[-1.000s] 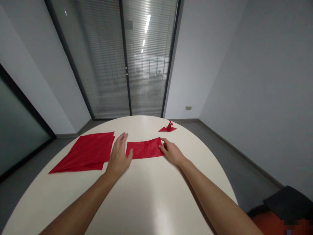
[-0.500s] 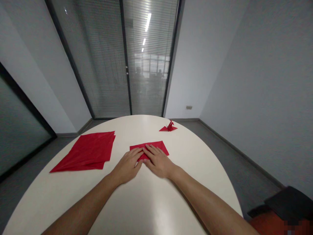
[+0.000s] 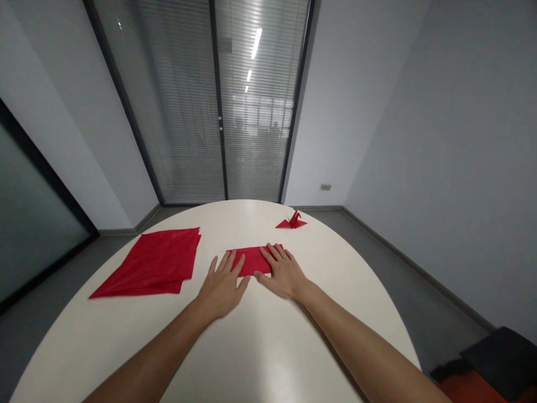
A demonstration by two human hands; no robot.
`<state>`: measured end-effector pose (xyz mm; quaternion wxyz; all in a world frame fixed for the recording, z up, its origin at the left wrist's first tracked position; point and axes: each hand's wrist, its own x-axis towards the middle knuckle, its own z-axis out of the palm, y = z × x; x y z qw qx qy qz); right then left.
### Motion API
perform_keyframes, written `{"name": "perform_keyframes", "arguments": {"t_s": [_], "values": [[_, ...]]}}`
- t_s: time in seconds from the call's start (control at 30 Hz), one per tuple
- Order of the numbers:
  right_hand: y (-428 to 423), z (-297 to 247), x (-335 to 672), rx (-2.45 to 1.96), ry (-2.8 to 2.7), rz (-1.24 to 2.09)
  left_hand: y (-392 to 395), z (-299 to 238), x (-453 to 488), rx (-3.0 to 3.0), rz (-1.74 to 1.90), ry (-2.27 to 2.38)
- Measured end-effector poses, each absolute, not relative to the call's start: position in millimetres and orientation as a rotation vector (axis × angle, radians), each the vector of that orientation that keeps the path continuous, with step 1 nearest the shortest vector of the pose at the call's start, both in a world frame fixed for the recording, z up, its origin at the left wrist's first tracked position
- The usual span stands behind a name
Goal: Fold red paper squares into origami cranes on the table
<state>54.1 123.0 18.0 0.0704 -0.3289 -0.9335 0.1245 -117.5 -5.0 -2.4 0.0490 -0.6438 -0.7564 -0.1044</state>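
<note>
Two bare hands are at work on a round white bench (image 3: pixel 251 352), seen from the wearer's head. A red paper strip (image 3: pixel 253 262) lies flat near the middle of the bench, its long side running left to right. The left hand (image 3: pixel 221 287) is palm down with fingers spread, the fingertips over the strip's left end. The right hand (image 3: pixel 286 277) is also palm down, fingers extended across the strip's right end. Neither hand is gripping; their thumbs point toward each other, near but apart, at the strip's near edge.

To the left, well apart from the strip, lie larger red sheets (image 3: pixel 157 260), layered and slightly uneven at the edges. Beyond the right hand, toward the far edge, sits a small folded red crane (image 3: pixel 294 221), wings out. Behind the bench are glass panels (image 3: pixel 188 123) with blinds.
</note>
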Motion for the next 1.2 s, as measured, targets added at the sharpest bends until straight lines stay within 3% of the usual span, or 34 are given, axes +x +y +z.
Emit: {"name": "perform_keyframes", "arguments": {"t_s": [0.33,0.5,0.63,1.2], "values": [[118,23,56,-0.965,-2.819,0.337,-3,-4,-119,-1.700,-0.527,-2.338],[116,24,58,-0.906,-2.795,0.261,0,4,-120,-2.030,-0.697,-2.084],[120,26,62,-0.768,-2.797,0.210,5,-1,-117,-1.976,-0.746,-2.189],[139,36,79,-0.511,-2.870,0.419,8,1,-118,-2.178,-0.836,-2.139]]}}
